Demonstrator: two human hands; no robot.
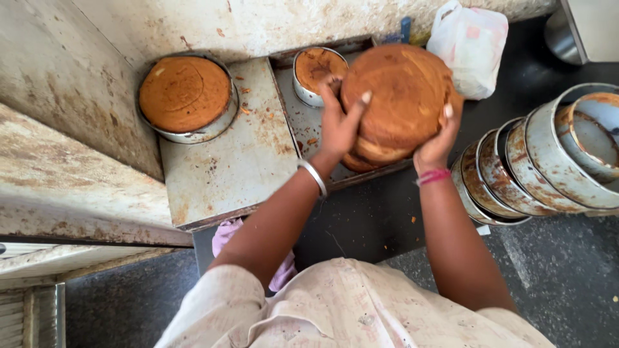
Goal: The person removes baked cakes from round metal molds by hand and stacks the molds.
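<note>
Both hands cradle a round brown sponge cake (403,90) above a stack of cakes (374,154) on the metal tray (293,122). To set it down well, I'd judge it should stay level, supported from both sides and lowered squarely. The left hand (338,122) presses its spread fingers (358,106) against the cake's left edge; the right hand (438,138) cups the right edge, fingers curled around the rim. Empty cake tins (548,167) lie stacked on the right.
</note>
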